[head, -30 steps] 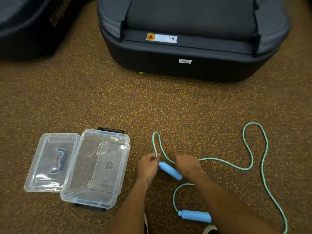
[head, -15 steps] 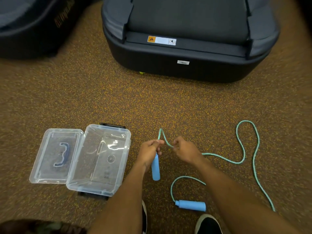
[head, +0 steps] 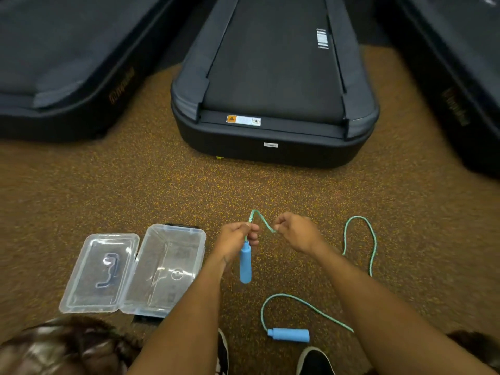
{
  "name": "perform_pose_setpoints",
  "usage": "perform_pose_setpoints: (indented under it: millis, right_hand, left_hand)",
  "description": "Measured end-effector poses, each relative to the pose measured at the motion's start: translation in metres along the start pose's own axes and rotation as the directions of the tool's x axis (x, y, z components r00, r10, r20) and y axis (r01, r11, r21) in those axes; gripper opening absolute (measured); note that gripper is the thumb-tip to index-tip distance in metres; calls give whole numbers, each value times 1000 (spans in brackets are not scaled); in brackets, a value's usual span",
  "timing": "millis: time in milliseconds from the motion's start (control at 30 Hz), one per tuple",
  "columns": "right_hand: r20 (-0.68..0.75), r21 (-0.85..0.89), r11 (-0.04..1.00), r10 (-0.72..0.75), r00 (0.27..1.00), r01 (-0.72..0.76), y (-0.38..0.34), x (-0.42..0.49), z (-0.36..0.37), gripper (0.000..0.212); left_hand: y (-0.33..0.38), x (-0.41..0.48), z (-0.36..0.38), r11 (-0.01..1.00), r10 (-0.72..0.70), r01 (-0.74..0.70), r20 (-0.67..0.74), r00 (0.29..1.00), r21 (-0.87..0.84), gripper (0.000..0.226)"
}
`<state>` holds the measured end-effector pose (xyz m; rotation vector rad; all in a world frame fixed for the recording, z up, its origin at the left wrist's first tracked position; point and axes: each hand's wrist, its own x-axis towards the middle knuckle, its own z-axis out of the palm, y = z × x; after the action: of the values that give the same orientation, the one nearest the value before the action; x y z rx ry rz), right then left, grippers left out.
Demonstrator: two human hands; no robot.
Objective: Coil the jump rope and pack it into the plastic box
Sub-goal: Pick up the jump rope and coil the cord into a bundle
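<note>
A teal jump rope [head: 372, 240] with two blue handles lies partly on the speckled floor. My left hand [head: 234, 241] pinches the rope just above one blue handle [head: 245, 263], which hangs straight down. My right hand [head: 297, 231] pinches the rope a short way along, so a small arch of rope stands between the hands. The other blue handle [head: 290, 334] lies on the floor near my shoes. A clear plastic box [head: 165, 269] stands open and empty to the left, its lid [head: 102, 272] lying flat beside it.
The rear end of a dark treadmill [head: 273, 104] sits straight ahead, with another treadmill [head: 62, 77] at left and a third [head: 460, 77] at right. My shoes [head: 313, 359] show at the bottom edge. Brown speckled floor lies all around.
The held handle went from lying slanted between my hands to hanging upright under the left hand. Both hands rose off the floor and the long rope loop drew in. The view tilted upward.
</note>
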<state>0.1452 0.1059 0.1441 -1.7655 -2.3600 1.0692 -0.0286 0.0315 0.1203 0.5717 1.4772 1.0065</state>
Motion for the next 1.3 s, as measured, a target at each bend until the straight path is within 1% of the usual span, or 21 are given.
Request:
perform_pose_setpoints:
  millis: [67, 233, 333, 400, 500, 633, 733, 800, 900, 967, 1033, 1133, 1233, 1300]
  right_hand:
    - [-23, 21, 1000, -22, 999, 22, -10, -17, -22, 11]
    - [-72, 65, 996, -63, 995, 67, -34, -64, -63, 13]
    - [-92, 47, 994, -91, 992, 96, -49, -95, -82, 17]
    - [-103, -1, 991, -130, 986, 131, -59, -114, -96, 18]
    - [-163, -89, 975, -216, 963, 204, -79, -145, -125, 15]
    - [-313, -118, 947, -320, 894, 298, -108, -185, -176, 12]
    - [-374, -152, 930, -369, 851, 336, -126, -207, -205, 17]
    - [-386, -168, 927, -375, 843, 335, -137, -220, -217, 16]
    - [-437, -108, 924, -375, 818, 365, -144, -237, -223, 17]
    - [-433, -93, 943, -326, 840, 318, -144, -243, -216, 19]
    - [-387, -114, 963, -269, 882, 244, -140, -243, -204, 13]
    - [-317, -153, 962, -264, 911, 225, -135, -245, -183, 15]
    - [-292, -180, 951, -296, 910, 252, -133, -250, -171, 17]
    - [-310, -173, 946, -318, 896, 276, -132, -252, -171, 15]
  left_hand:
    - [25, -18, 4, 999, 42, -42, 23, 999, 7, 26]
    - [64, -68, 16, 987, 136, -145, 114, 984, 71, 30]
    - [78, -90, 22, 981, 169, -180, 143, 975, 68, 29]
    - [95, -106, 26, 974, 209, -219, 166, 964, 47, 28]
    - [133, -134, 31, 942, 319, -332, 190, 929, 43, 27]
    - [194, -176, 32, 854, 477, -513, 272, 836, 81, 25]
    - [230, -204, 32, 823, 537, -568, 294, 791, 26, 26]
    - [245, -220, 34, 811, 566, -584, 296, 769, -36, 26]
    - [255, -242, 33, 803, 585, -588, 320, 745, -101, 27]
    - [256, -251, 34, 808, 589, -555, 306, 748, -198, 27]
    - [257, -255, 34, 793, 598, -515, 251, 762, -324, 26]
    - [260, -254, 32, 743, 617, -477, 201, 761, -470, 29]
    - [262, -254, 25, 728, 616, -423, 244, 749, -539, 27]
    - [262, -254, 20, 744, 605, -406, 276, 747, -530, 26]
